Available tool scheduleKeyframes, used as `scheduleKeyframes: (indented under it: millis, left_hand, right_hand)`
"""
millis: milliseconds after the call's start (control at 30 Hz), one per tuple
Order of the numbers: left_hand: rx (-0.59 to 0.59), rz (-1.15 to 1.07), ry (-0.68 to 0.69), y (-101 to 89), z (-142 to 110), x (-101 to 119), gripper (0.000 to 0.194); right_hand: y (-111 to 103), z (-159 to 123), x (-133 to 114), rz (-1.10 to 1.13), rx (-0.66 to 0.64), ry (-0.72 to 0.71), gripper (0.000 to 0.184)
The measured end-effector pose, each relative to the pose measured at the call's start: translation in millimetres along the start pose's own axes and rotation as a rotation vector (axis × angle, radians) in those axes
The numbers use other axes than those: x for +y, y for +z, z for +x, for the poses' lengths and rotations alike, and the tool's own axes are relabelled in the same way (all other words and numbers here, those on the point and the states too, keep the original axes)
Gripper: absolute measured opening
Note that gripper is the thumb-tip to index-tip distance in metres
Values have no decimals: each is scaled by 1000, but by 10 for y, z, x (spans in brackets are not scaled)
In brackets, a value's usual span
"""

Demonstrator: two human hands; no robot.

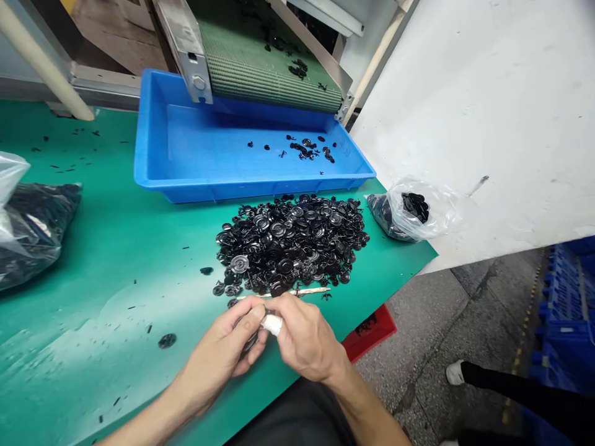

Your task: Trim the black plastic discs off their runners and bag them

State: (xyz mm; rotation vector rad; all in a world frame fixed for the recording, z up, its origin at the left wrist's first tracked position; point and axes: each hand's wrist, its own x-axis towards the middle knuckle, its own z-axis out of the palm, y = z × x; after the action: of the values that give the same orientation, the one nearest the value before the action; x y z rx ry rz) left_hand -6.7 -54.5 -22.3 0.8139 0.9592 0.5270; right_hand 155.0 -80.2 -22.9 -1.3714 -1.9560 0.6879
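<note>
Close together at the near edge of a pile of black plastic parts point(297, 238), my two hands meet. My left hand point(227, 341) is closed around a black round plastic part point(250, 342), mostly hidden by the fingers. My right hand point(309, 337), with white tape point(272, 324) on a digit, pinches at the same part; its fingertips are partly covered. Just beyond my fingers lies a thin pale stick point(313, 290) against the pile. One loose black disc point(167, 341) rests on the green tabletop point(116, 248) to the left of my left hand.
Behind the pile, a blue tray point(209, 167) with several black parts stands under the end of a green conveyor belt point(264, 68). Bags of black parts sit at left point(37, 229) and right point(409, 210). Below the table edge is a red bin point(372, 337); a person's leg point(506, 384) shows at right.
</note>
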Motion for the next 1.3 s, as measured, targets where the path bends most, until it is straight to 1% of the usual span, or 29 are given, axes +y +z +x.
scheduleKeyframes:
  millis: [100, 200, 300, 333, 400, 500, 600, 700, 800, 867, 967, 1067, 1133, 1167, 1233, 1300]
  left_hand:
    - [-36, 39, 62, 4, -4, -17, 43]
    - [-59, -80, 61, -3, 16, 29, 36]
    - [-28, -240, 46, -31, 49, 88, 19]
    - [-7, -273, 47, -42, 57, 100, 18]
    - [29, -312, 51, -62, 64, 104, 23]
    - [27, -329, 65, -76, 57, 82, 22]
    - [-7, -330, 81, -78, 49, 58, 20]
    - [-40, -334, 104, -79, 53, 45, 20]
    - [-58, -336, 121, -76, 60, 38, 20]
    - [-61, -337, 123, -68, 60, 38, 20]
    - [-70, -337, 115, -45, 52, 48, 25]
    - [-64, -327, 91, -19, 44, 62, 32]
    - [-38, -310, 74, -6, 38, 66, 30]
    - [-26, -297, 69, -2, 35, 66, 28]
    - [-22, -258, 61, 3, 26, 61, 27]
    - [-35, -216, 59, 4, 17, 51, 27]
  right_hand:
    - [38, 22, 18, 9, 39, 51, 25]
    - [-32, 137, 37, -42, 48, 68, 29]
    - [-162, 341, 47, -211, 84, 71, 38]
    - [-196, 416, 53, -270, 103, 76, 40]
    - [-228, 551, 75, -363, 120, 86, 41]
    - [-206, 656, 128, -405, 113, 100, 36]
    - [-192, 604, 186, -336, 176, 85, 35]
    - [-238, 447, 232, -265, 283, 44, 36]
    - [-290, 275, 237, -175, 332, 3, 37]
    - [-291, 179, 201, -80, 329, 15, 34]
    - [-229, 68, 98, 57, 313, 43, 29]
    - [-131, -12, -10, 130, 255, -12, 33]
    - [-72, -53, -51, 186, 205, -43, 33]
    - [-48, -70, -57, 235, 186, -24, 31]
    - [-13, -97, -45, 354, 165, 71, 24]
    - [3, -111, -13, 408, 162, 157, 28]
